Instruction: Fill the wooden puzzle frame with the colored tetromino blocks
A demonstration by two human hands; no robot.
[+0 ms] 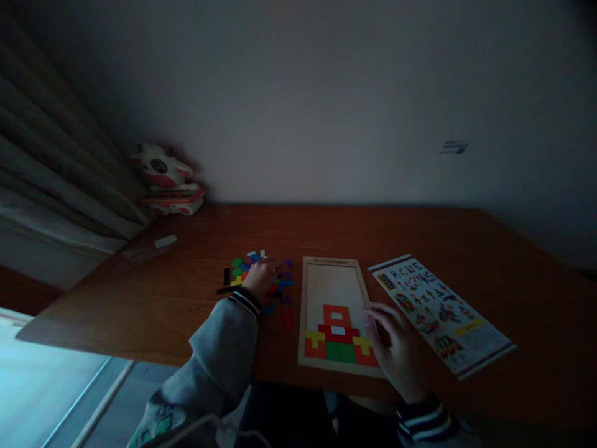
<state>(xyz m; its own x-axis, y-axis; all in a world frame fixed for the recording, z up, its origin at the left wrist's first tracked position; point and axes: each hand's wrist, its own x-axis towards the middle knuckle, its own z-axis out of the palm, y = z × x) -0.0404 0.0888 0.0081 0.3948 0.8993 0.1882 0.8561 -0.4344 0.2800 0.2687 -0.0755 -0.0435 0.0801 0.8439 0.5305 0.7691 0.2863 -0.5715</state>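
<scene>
My left hand [262, 277] reaches over a loose pile of coloured puzzle pieces, its fingers stretched out and apart. Among the pieces beside it are a green piece [237, 262], a black bar [227, 290] and a red piece [288, 319]. My right hand [395, 345] is at the right edge of the wooden puzzle board [302, 311], thumb and forefinger tips close together; anything between them is too small to make out. In the lower part of the board lie an orange piece [346, 316], red pieces, yellow pieces and a green block [340, 352].
A printed pattern sheet [443, 311] lies slanted right of the board. On the brown table [326, 230], a white and red toy [170, 180] stands at the back left, near a small white paper [165, 241]. A curtain [60, 143] hangs on the left.
</scene>
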